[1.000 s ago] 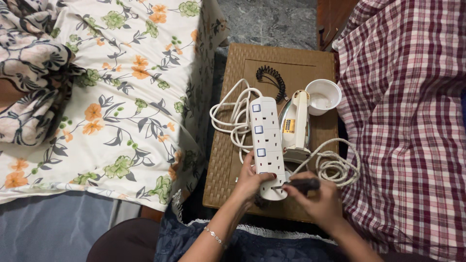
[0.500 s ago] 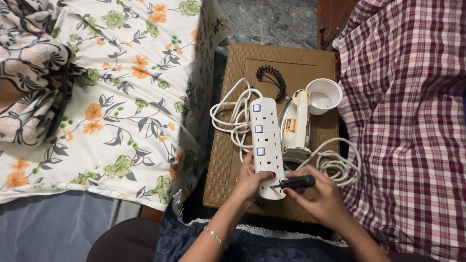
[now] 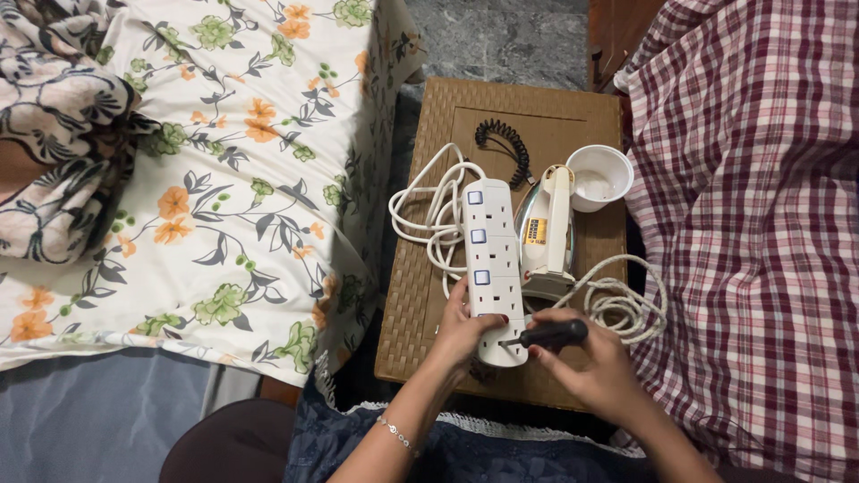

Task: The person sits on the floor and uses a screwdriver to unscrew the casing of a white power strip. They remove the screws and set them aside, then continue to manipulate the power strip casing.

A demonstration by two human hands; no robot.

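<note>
White plastic power strip (image 3: 495, 268) held in left grip (image 3: 463, 329); right grip (image 3: 598, 367) apparently closed around black-handled screwdriver (image 3: 548, 335).

One head-worn camera looks steeply down from close above the woven surface (image 3: 420, 295), bed (image 3: 179, 179) alongside it.

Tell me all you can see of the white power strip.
The white power strip is long, plastic-looking, with a row of sockets and small blue-edged switches. It lies flat on the woven brown table. The left hand grips its near end; the right hand puts a black-handled screwdriver to it. Its white cord coils alongside.
</note>
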